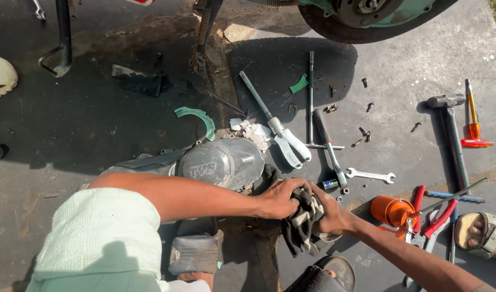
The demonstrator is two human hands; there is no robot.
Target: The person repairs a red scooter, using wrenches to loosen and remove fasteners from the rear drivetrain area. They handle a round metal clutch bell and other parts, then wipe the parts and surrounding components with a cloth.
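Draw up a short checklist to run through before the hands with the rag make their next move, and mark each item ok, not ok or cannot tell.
1. Both hands, left hand and right hand, grip the dark rag: ok.
2. What the rag wraps is visible: cannot tell.
3. Grey engine cover lies beside the hands: ok.
4. Open-ended spanner lies free on the ground: ok.
5. Loose bolts gathered together: not ok, scattered.

Concrete floor (96, 124) w/ hammer (452, 135), wrench (370, 175), screwdrivers, loose bolts.
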